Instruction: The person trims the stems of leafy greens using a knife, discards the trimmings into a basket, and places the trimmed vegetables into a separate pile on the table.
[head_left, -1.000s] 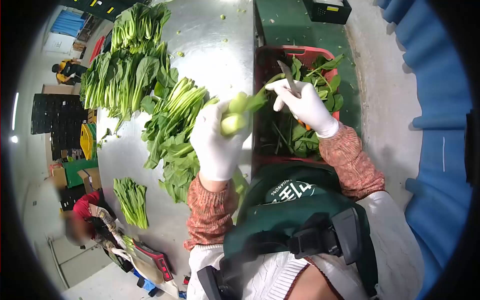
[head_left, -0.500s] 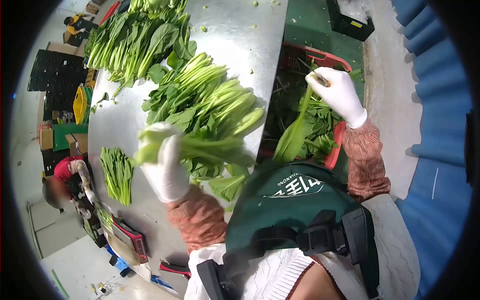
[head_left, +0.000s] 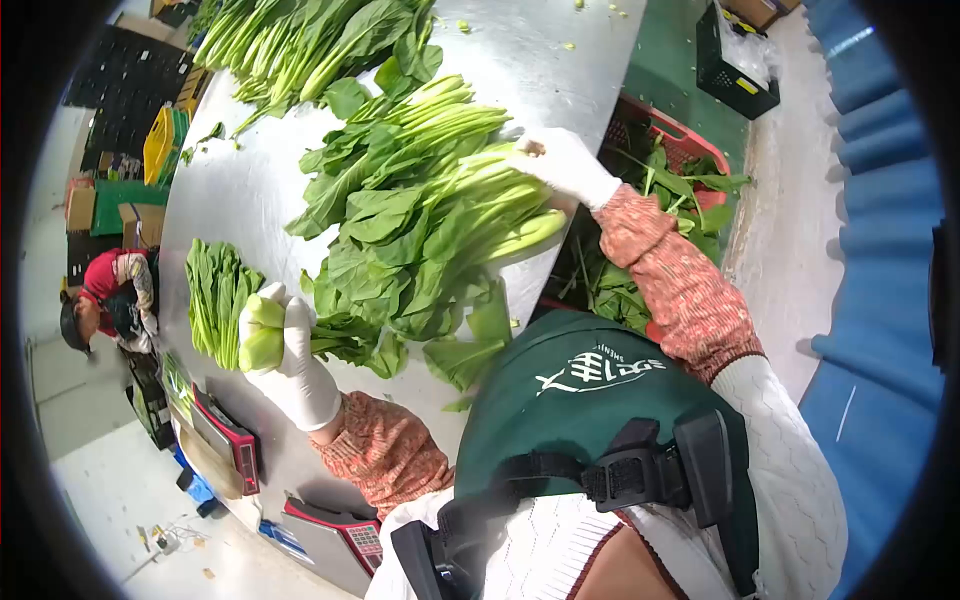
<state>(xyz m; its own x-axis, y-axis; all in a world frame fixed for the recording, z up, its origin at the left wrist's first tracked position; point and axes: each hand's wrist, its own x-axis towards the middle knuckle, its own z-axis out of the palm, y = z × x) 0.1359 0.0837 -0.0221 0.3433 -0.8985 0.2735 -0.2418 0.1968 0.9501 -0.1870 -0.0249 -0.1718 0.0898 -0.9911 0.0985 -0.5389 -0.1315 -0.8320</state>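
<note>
Leftmost, a small bunch of greens (head_left: 222, 303) lies on the steel table (head_left: 250, 190). Just beside it, a trimmed stalk (head_left: 262, 335) is gripped by the gloved left hand (head_left: 290, 365); it could slip if the grip loosens. Further right, the right hand (head_left: 563, 163) is pressed on the big pile (head_left: 430, 215), its grip not discernible; stalks at the edge could be nudged into the red crate (head_left: 690, 150).

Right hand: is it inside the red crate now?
No. The right hand rests on the pile of greens on the steel table, beside the red crate.
</note>
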